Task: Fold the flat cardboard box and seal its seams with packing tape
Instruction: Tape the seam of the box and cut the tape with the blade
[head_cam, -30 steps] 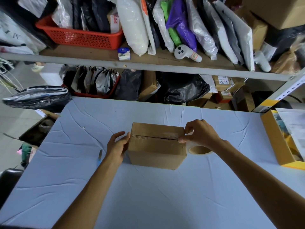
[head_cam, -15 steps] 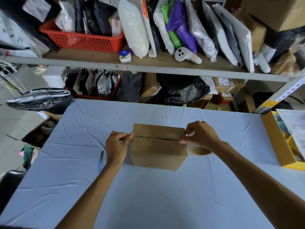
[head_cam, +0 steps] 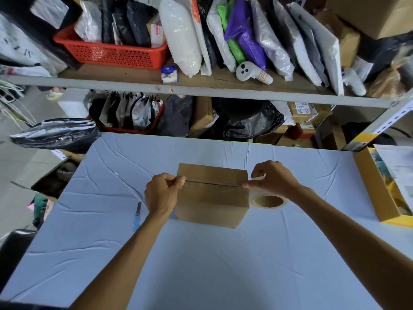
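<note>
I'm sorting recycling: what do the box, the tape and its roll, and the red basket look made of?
Box: brown matte cardboard, with creased edges. Tape: pale, translucent, probably plastic film. Roll: tan core looks like cardboard. Basket: red moulded plastic, slightly glossy, by its perforated lattice wall.

I am getting soft, rather dim light coming from above. The table [head_cam: 290,276] is showing a broad faint shadow toward its near edge, and the box [head_cam: 212,204] is throwing a thin shadow at its base. Plastic bags [head_cam: 181,34] are glinting. The shelf [head_cam: 201,89] is bowing near the frame's edges, and the upper right corner is smearing.
</note>
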{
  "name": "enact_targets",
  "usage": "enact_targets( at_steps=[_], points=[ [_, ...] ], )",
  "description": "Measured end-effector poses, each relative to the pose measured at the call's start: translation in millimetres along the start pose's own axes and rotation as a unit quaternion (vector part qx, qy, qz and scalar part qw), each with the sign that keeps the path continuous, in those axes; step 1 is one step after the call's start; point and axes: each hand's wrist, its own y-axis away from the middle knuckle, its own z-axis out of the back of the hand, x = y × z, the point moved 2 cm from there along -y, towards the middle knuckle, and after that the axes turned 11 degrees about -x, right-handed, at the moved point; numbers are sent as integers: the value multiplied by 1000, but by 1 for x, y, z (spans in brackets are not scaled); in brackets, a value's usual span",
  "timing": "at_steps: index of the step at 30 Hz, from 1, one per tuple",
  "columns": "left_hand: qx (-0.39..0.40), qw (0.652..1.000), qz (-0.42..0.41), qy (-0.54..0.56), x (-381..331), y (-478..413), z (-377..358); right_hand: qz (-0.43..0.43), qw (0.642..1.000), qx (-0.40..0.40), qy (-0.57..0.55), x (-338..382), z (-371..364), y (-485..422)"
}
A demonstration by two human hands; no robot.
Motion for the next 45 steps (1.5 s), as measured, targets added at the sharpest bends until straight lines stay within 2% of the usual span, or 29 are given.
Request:
enact_targets(
  at_steps=[2, 5, 6, 8, 9, 10, 11, 13, 16, 21, 27, 30, 32, 35, 41, 45],
  points=[
    [-17, 1000, 6, -13, 4, -8, 7, -3, 1000, -9, 13, -5, 1, 4],
    [-7, 995, -4, -97, 3, -18, 12, 5, 994, 26, -104, -12, -2, 14],
    [-12, 991, -35, -125, -1, -18, 11, -1, 987, 31, -157, -14, -3, 17],
    [-23, 979, -179, -91, -10, -14, 7, -18, 972, 26, -235, -16, -5, 19],
    [10, 961, -268, -66, -17, -10, 4, -22, 967, 22, -252, -16, -5, 20],
    [76, 933, -346, -61, -23, -5, -1, -25, 966, 22, -258, -16, -6, 21],
    [151, 902, -397, -79, -27, 2, -6, -27, 966, 26, -255, -16, -7, 20],
    [259, 847, -442, -141, -33, 14, -15, -22, 969, 34, -243, -16, -9, 17],
    [307, 807, -444, -240, -36, 19, -24, -4, 968, 35, -250, -19, -7, 17],
    [298, 765, -459, -339, -45, 35, -27, -3, 957, 42, -287, -30, -5, 25],
    [275, 799, -447, -294, -31, 37, -28, -3, 961, 63, -269, -27, -3, 19],
    [285, 804, -430, -295, -28, 39, -27, -2, 982, 58, -179, -33, -11, 17],
    [295, 807, -419, -294, -27, 40, -28, -34, 989, 64, -129, -38, -22, 20],
    [298, 814, -410, -285, -28, 38, -28, -73, 989, 61, -111, -38, -32, 26],
    [304, 773, -422, -364, -41, 43, -37, -54, 986, 49, -151, -44, -29, 30],
    [298, 773, -418, -372, -42, 49, -37, -61, 980, 66, -176, -49, -43, 32]
  ],
)
